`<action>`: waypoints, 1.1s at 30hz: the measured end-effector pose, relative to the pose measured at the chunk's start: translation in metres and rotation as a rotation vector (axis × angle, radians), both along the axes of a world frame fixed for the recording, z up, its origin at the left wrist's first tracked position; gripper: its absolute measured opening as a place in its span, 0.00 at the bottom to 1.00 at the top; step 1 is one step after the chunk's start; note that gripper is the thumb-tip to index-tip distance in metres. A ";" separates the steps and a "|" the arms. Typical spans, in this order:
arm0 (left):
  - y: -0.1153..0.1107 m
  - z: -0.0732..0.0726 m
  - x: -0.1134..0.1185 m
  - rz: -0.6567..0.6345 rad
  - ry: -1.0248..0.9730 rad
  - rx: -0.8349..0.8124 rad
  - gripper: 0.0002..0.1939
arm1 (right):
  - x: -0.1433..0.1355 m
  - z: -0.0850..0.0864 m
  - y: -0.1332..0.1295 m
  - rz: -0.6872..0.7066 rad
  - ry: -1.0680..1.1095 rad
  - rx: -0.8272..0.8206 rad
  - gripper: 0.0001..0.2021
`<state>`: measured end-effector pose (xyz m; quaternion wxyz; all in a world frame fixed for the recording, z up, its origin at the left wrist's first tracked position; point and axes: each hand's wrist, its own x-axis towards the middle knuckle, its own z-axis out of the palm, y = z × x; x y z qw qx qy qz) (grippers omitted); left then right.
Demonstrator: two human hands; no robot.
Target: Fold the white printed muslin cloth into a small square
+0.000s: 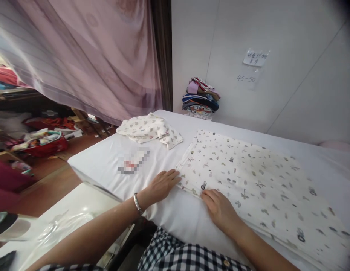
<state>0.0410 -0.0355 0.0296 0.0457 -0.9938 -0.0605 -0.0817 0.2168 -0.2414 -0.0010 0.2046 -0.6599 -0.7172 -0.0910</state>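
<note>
A large piece of white fabric (245, 177) with small grey and green prints lies folded in layers, flat on the white-covered table (98, 158). My left hand (163, 183), with a silver bracelet at the wrist, has its fingers closed together on the fabric's near left corner. Further right, my right hand (218, 205) holds the near edge between curled fingers and a mostly hidden thumb. Beyond my left hand sits a loosely bunched white printed cloth (149, 128). A blurred flat object (133, 161) rests between that cloth and me.
Against the grey wall (234, 34) stands a stack of folded fabrics (201, 98). A pink curtain (107, 52) hangs at the back left. On the floor at left is a red container (47, 145) of cloth pieces. A lower surface (75, 214) with clear plastic adjoins the table.
</note>
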 end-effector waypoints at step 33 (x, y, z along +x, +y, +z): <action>-0.008 -0.020 0.033 -0.163 -0.201 0.012 0.16 | -0.002 -0.006 0.005 0.025 0.211 0.108 0.15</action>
